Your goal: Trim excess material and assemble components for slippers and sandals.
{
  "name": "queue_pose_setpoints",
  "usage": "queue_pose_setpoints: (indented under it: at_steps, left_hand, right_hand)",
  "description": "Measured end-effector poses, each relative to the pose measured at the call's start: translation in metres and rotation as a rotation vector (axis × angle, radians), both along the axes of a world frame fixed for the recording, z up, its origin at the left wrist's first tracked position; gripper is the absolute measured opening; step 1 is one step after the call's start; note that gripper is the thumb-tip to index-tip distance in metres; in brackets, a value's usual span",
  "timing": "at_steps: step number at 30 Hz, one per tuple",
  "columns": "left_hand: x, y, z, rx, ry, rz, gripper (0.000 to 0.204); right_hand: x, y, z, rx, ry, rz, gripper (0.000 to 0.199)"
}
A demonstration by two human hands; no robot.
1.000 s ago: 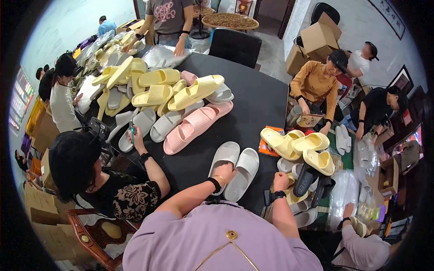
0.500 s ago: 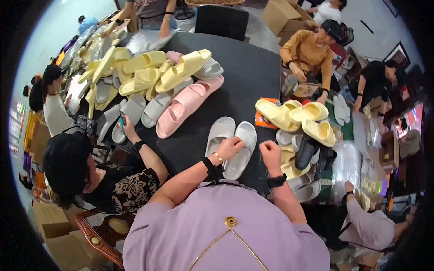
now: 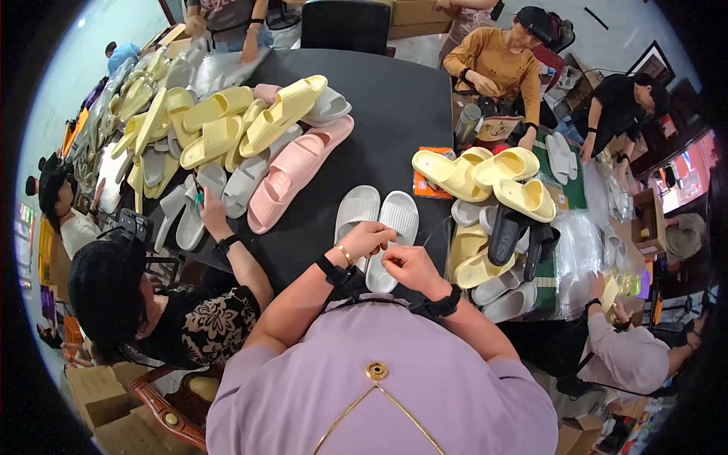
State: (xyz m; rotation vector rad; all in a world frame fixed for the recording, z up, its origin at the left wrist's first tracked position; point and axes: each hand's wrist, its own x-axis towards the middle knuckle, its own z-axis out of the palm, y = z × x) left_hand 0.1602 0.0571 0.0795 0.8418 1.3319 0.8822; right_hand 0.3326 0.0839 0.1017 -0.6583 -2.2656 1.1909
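Note:
A pair of pale grey slide slippers lies on the dark table in front of me: the left slipper (image 3: 357, 203) and the right slipper (image 3: 400, 215), side by side with toes pointing away. Over their near parts my left hand (image 3: 365, 241) is closed in a pinch. My right hand (image 3: 412, 268), fingers curled together, is right beside it above the right slipper. Whatever the fingertips pinch, if anything, is too small to make out. Both hands cover part of the slippers' straps and heels.
Pink slippers (image 3: 298, 176) and a heap of yellow slippers (image 3: 216, 140) lie to the left, where a co-worker's hand (image 3: 213, 212) holds a small green-handled tool. More yellow slippers (image 3: 455, 173), black slippers (image 3: 506, 235) and plastic bags (image 3: 578, 258) are on the right.
My right hand has moved left, from beside the right slipper to next to my left hand. The left hand stays pinched over the slippers. The whole view has shifted slightly.

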Motion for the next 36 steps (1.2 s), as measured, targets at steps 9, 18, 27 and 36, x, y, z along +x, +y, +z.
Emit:
queue_pose_setpoints:
  at_steps: [9, 18, 27, 36]
  left_hand:
    - [0.004, 0.000, -0.011, -0.109, -0.001, -0.256, 0.027]
    - [0.000, 0.000, 0.012, -0.070, -0.278, -0.085, 0.015]
    - [-0.023, -0.008, 0.034, 0.063, -0.512, 0.048, 0.014]
    - [-0.051, -0.024, 0.036, 0.222, -0.580, 0.277, 0.015]
  right_hand:
    - [0.001, -0.002, 0.012, -0.021, -0.058, 0.098, 0.008]
    - [0.009, -0.001, 0.014, -0.065, -0.186, 0.224, 0.009]
    - [0.048, 0.068, -0.090, 0.010, -0.577, -0.552, 0.039]
    - [0.072, 0.092, -0.091, -0.300, -0.235, -0.614, 0.023]
